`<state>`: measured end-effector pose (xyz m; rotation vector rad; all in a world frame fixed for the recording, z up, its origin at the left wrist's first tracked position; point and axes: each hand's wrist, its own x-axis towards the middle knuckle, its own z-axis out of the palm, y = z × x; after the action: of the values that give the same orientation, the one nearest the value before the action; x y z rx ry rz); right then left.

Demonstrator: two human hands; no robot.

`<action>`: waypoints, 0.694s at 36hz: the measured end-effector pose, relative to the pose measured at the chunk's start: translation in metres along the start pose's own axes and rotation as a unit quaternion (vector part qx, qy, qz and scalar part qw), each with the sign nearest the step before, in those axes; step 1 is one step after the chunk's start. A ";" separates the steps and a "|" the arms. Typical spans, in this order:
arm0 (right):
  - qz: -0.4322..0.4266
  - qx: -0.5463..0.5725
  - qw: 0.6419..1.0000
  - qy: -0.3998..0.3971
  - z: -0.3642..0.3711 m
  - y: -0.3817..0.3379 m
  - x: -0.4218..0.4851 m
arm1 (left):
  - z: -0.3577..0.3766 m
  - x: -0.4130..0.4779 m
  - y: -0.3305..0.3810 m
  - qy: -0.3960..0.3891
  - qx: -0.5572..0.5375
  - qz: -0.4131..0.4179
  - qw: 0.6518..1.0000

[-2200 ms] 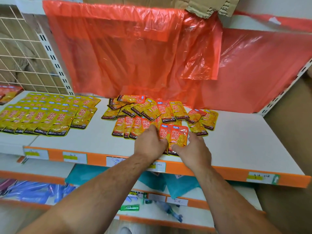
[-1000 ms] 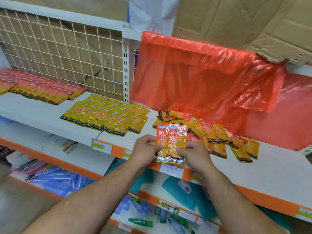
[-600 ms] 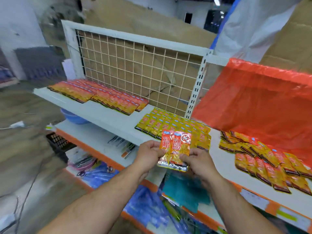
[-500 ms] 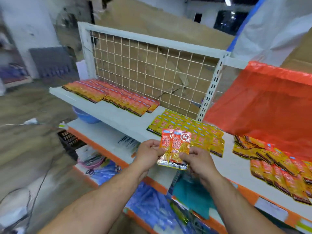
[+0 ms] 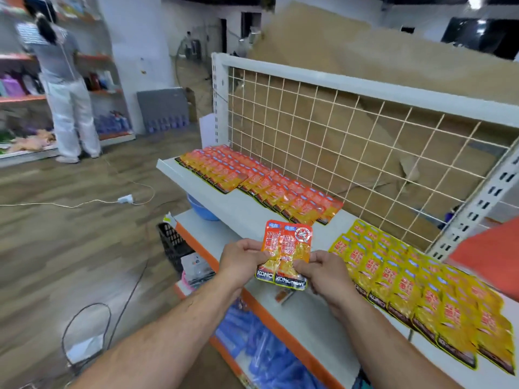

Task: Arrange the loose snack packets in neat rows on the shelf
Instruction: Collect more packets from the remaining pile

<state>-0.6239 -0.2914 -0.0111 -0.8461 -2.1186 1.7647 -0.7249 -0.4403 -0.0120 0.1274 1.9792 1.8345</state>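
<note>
Packets (image 5: 289, 248) in both hands (image 5: 241, 262), near shelf (image 5: 323, 235) front

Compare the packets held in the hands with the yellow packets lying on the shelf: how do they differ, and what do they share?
Colour: the held packets are orange-red; the yellow packets are yellow. Pose: the held packets stand upright, pinched by the left hand and right hand; the yellow packets lie flat on the shelf in overlapping rows. Both have a dark lettered bottom band.
</note>
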 end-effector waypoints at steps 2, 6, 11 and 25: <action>-0.001 0.000 1.000 -0.005 0.009 -0.005 0.026 | -0.006 0.023 0.007 0.011 0.007 0.001 1.000; -0.003 -0.015 0.999 -0.033 0.024 -0.017 0.070 | -0.015 0.059 0.027 0.027 0.022 0.001 0.999; -0.017 -0.025 0.998 -0.054 0.041 -0.030 0.119 | -0.022 0.102 0.044 0.044 0.033 0.005 0.998; 0.011 -0.052 0.999 -0.009 0.084 -0.037 0.195 | -0.058 0.218 0.048 0.025 0.103 -0.001 0.994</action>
<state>-0.8347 -0.2501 -0.0279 -0.8860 -2.2388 1.6905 -0.9537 -0.4110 -0.0190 0.1424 2.1989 1.6445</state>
